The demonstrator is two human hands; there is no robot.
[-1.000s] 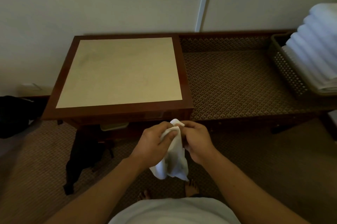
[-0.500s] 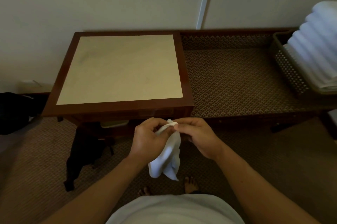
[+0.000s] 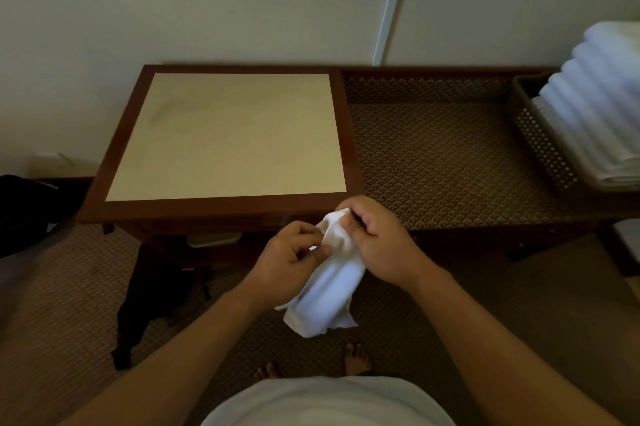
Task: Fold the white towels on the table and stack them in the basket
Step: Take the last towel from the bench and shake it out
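Over on the left a dark bundle (image 3: 20, 214) lies on the carpet by the wall, and something black (image 3: 152, 301) hangs down beneath the table (image 3: 221, 209), whose pale top carries nothing I can see. In front of its near edge the person holds one small white towel (image 3: 325, 290) in the air, above their bare feet. The left hand (image 3: 291, 263) pinches the cloth between thumb and curled fingers partway down its side; the right hand (image 3: 377, 242) is curled round the bunched top corner. The two hands sit close together, both clamped on the cloth. A second ago the towel hung limp and narrow from hands that met at its top; now the right hand has climbed a little higher and to the right, the left has slid lower, and the cloth is spreading between them, its ragged lower end swinging out. To me that looks like hunting for corners to shake it flat, so the fold itself has not begun. Further right runs a low patterned bench (image 3: 443, 162), and at its far end a perforated basket (image 3: 540, 141) already holds a tall stack of folded white towels (image 3: 595, 107) rising well above its rim, partly cut off by the edge of view.
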